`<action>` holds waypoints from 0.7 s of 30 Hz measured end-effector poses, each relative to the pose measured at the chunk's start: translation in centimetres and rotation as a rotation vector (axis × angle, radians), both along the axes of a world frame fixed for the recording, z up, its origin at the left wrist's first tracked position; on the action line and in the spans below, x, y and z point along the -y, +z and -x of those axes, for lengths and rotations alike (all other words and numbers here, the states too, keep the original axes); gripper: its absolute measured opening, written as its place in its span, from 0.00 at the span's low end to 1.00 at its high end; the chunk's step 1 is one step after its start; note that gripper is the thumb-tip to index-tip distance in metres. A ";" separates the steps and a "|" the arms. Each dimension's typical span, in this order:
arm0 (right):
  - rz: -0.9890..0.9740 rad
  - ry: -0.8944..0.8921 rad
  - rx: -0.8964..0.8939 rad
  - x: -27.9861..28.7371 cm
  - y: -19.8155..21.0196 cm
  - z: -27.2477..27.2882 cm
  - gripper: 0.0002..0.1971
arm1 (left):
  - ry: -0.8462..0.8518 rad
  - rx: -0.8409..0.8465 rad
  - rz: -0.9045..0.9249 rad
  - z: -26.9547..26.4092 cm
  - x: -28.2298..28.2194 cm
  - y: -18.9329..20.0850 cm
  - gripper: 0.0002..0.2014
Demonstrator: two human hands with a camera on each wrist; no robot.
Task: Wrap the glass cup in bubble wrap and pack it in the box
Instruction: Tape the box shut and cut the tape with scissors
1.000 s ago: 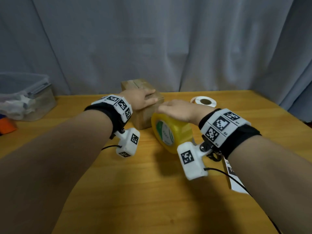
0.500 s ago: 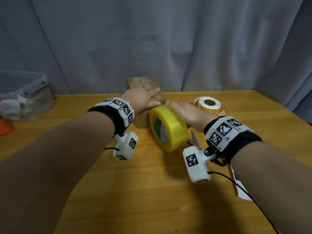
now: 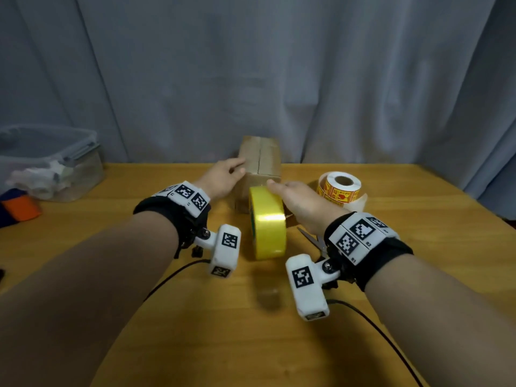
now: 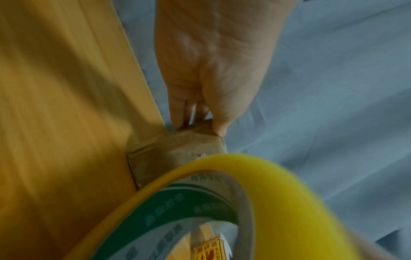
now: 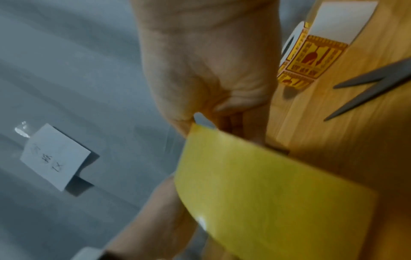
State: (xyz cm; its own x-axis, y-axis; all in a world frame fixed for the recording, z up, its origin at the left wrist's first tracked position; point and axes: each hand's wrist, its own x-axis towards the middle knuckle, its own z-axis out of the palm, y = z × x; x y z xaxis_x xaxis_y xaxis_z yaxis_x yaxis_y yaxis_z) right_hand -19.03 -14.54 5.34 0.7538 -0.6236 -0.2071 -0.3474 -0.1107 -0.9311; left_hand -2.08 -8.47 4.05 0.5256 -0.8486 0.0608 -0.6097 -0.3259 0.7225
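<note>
A closed cardboard box (image 3: 261, 163) stands at the back of the wooden table (image 3: 251, 344), its top seam running away from me. My left hand (image 3: 237, 170) grips its left side, thumb on the top edge (image 4: 219, 132) and fingers down the side. My right hand (image 3: 279, 191) holds a big yellow tape roll (image 3: 268, 230) upright on its edge, right against the near face of the box. In the right wrist view the thumb and fingers pinch the roll's rim (image 5: 266, 184). No glass cup or bubble wrap shows in any view.
A roll of yellow-and-red stickers (image 3: 339, 187) stands right of the box. Open scissors (image 3: 312, 238) lie under my right wrist. A clear plastic bin (image 3: 50, 163) and an orange object (image 3: 19, 208) sit far left. A grey curtain hangs behind the table.
My right hand has swung the tape roll from angled to edge-on towards me and slid back along the box. My left hand shifted from the box's top to its left side.
</note>
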 end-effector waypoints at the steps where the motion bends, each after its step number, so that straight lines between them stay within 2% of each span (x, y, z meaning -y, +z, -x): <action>1: -0.066 0.022 -0.008 -0.1 0.2 0.1 0.17 | -0.024 -0.052 -0.002 0.1 0.3 0.1 0.22; 3: -0.083 0.050 -0.067 0.4 0.6 0.2 0.21 | -0.045 -0.276 -0.040 0.8 0.5 0.9 0.24; 4: 0.018 0.032 -0.118 1.1 0.7 0.2 0.24 | -0.040 -0.377 -0.092 1.3 0.5 1.4 0.28; 5: 0.206 -0.025 -0.185 2.1 0.8 0.1 0.25 | -0.052 -0.412 -0.175 1.7 0.4 1.9 0.37; 6: 0.461 -0.109 -0.255 3.3 0.8 -0.2 0.25 | -0.101 -0.392 -0.282 2.4 0.2 2.5 0.47; 7: 0.724 -0.189 -0.305 4.5 0.8 -0.5 0.23 | -0.157 -0.334 -0.380 3.1 0.0 3.0 0.52; 8: 0.912 -0.217 -0.303 5.4 0.8 -0.9 0.21 | -0.209 -0.267 -0.444 3.9 -0.2 3.4 0.53; 9: 1.013 -0.171 -0.272 6.0 0.8 -1.4 0.20 | -0.236 -0.199 -0.459 4.5 -0.3 3.7 0.50; 12: 1.044 0.201 -0.290 7.1 0.2 -3.1 0.24 | -0.199 0.010 -0.306 5.8 0.0 4.3 0.28; 14: 1.052 0.277 -0.358 7.4 -0.2 -3.9 0.25 | -0.149 0.059 -0.249 5.4 0.0 4.8 0.18; 16: 1.102 0.240 -0.431 7.3 -0.5 -4.6 0.25 | -0.110 0.135 -0.263 4.5 -0.7 5.0 0.18; 19: 1.172 0.197 -0.520 6.4 -1.0 -5.4 0.26 | -0.111 0.389 -0.350 2.8 -1.6 4.4 0.24; 21: 1.177 0.175 -0.540 6.1 -1.4 -5.8 0.27 | -0.139 0.487 -0.364 2.2 -2.2 3.7 0.27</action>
